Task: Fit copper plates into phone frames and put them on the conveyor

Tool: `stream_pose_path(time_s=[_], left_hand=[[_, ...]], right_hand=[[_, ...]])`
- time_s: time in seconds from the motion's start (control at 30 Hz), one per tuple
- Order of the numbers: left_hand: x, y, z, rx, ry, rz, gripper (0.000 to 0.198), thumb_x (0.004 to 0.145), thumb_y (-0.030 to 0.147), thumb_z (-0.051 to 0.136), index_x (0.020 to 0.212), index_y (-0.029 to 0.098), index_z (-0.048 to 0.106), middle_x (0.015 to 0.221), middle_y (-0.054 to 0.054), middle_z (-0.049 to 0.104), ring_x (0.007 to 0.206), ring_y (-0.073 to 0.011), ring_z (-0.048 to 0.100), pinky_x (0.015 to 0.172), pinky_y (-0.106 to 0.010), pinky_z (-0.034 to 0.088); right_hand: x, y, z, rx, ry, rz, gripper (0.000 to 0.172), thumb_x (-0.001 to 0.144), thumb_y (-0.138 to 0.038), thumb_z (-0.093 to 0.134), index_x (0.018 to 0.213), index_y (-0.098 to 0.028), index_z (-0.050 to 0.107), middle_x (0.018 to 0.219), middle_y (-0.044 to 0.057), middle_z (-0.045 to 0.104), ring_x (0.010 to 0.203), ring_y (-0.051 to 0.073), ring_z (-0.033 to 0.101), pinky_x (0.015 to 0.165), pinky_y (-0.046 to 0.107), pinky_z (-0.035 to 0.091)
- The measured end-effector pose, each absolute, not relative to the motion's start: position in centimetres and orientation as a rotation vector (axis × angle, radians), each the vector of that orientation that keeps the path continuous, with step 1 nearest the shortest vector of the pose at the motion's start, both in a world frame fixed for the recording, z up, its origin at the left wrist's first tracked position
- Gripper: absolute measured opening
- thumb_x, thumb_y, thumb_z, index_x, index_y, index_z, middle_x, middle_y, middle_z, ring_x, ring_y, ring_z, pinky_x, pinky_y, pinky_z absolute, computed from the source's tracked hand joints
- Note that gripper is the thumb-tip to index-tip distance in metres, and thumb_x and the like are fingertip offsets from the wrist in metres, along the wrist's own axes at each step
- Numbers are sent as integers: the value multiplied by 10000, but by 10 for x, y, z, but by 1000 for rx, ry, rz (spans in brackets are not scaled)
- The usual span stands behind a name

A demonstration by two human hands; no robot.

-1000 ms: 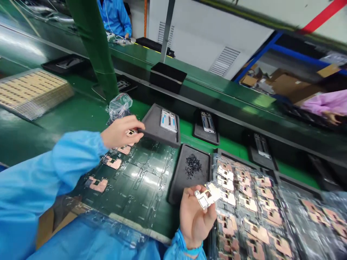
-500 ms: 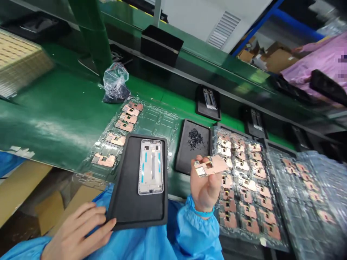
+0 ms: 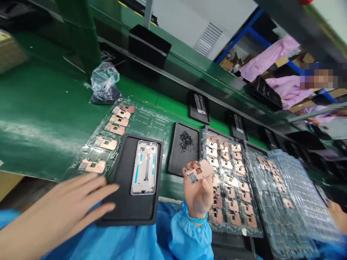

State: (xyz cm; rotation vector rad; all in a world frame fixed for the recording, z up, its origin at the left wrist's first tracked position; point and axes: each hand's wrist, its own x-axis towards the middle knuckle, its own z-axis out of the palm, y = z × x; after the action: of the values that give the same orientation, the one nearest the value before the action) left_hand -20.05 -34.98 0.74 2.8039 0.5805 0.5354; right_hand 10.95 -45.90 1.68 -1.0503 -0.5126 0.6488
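Between the fingertips and thumb of my right hand (image 3: pixel 199 195) is a copper-coloured phone circuit board (image 3: pixel 201 170), tilted above the bench. My left hand (image 3: pixel 81 202), a little blurred, stretches its fingers over the left side of a black tray (image 3: pixel 121 180); whether it touches the tray I cannot tell. In that tray lies a silver phone frame (image 3: pixel 144 168) with blue strips and a dark ribbon down its middle. Just right of my right hand, a clear plastic tray (image 3: pixel 230 180) carries rows of similar boards.
A black tray of small dark pieces (image 3: pixel 176 159) stands beyond my right hand. At left, another clear tray (image 3: pixel 146 119) holds several boards, near a plastic bag (image 3: pixel 104 85). Further trays with phone frames (image 3: pixel 200 104) sit on the green line. People in pink sleeves (image 3: pixel 268 57) are across it.
My left hand has left the black tray's lower left corner and moved up over its left side, fingers extended. The board in my right hand has turned slightly. The view has shifted right.
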Motion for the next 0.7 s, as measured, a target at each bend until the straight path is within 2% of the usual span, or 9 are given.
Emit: stream_pose_path(time_s=[0.13,0.23,0.37,0.47,0.57,0.63,0.7], left_hand=[[-121,-317,27,2836,748,450,359,1039,378,496,1257,147,663,1204,-119,661,1066,-313,584,888,-470,506],[-83,-313,19,2842,850,427,378,986,342,607,1263,91,652,1256,-161,636,1058,-349,565,848,-494,512],[-74,-320,7,2825,885,434,404,958,332,653,1280,88,637,1290,-175,629,1068,-365,563,830,-505,510],[-83,-327,7,2816,810,462,333,957,329,660,1235,146,650,1370,-134,602,1175,-359,535,907,-500,490],[-98,-340,10,2774,607,615,269,1016,265,562,1256,166,630,1329,-95,636,1226,-314,530,1045,-529,415],[-109,-351,10,2753,493,705,324,1044,165,456,1336,170,596,1257,-79,674,1212,-282,557,1131,-551,338],[-117,-360,8,2769,459,731,412,1044,101,383,1402,193,565,1255,-66,682,1220,-272,573,1177,-557,286]], right_hand=[[113,-451,16,-1082,-552,704,356,824,-364,805,1152,-265,709,1019,50,678,944,218,638,793,358,555],[118,-446,14,-1197,-649,697,356,840,-326,817,1165,-257,689,1064,62,705,1017,245,665,872,404,556],[117,-434,15,-1325,-797,694,348,893,-325,784,1203,-234,654,1091,79,714,1013,246,677,861,377,553],[112,-419,18,-1411,-971,640,305,940,-294,733,1223,-232,639,1120,81,700,1001,235,674,871,372,549],[107,-400,22,-1547,-1326,453,250,969,-240,677,1218,-249,657,1158,81,680,1077,258,640,963,431,519],[105,-387,23,-1574,-1641,364,262,987,-195,618,1236,-266,659,1178,82,678,1127,276,609,1009,470,489],[103,-377,23,-1584,-1899,359,296,997,-157,553,1257,-263,649,1168,92,680,1120,291,596,995,498,488]])
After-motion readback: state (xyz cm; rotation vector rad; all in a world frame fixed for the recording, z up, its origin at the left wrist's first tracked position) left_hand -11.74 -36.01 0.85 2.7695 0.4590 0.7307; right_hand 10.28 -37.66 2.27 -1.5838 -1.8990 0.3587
